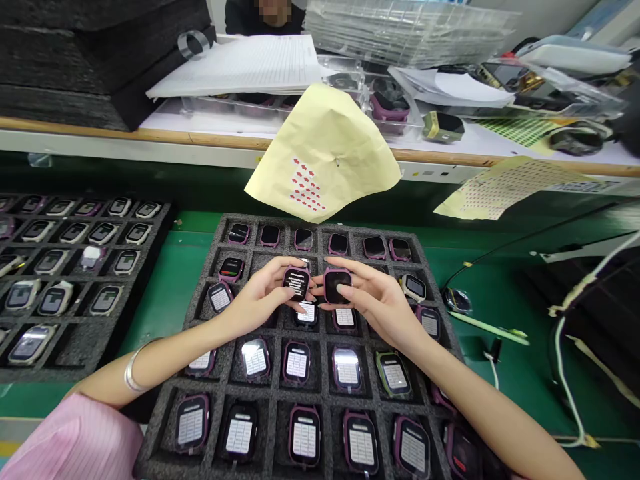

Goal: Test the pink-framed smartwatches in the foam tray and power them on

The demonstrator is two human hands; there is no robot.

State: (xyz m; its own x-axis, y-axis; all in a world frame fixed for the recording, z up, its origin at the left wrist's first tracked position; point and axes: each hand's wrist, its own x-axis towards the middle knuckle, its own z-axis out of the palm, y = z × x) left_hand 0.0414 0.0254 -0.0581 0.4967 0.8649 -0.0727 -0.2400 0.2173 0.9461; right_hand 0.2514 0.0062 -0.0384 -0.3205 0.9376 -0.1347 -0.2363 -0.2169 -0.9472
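Note:
Above a black foam tray (273, 393), my left hand (267, 287) holds a purple-cased watch (297, 283) whose dark screen shows white text. Close beside it, my right hand (373, 293) grips a second purple watch (338, 287) with a dark screen, the thumb on its face. The tray's compartments hold several watches, most with purple cases. Many in the nearer rows show white grid screens, such as the purple watch (305, 435) at the front. One green-cased watch (394, 373) lies right of centre. The back-row watches have dark screens.
Another foam tray (83, 343) of watches lies left. A shelf (200, 139) crosses behind, bearing papers, plastic trays and black foam blocks (55, 67). A yellow sheet (345, 147) hangs from it. A green pen (490, 328) and cables lie right. A person (240, 17) is beyond.

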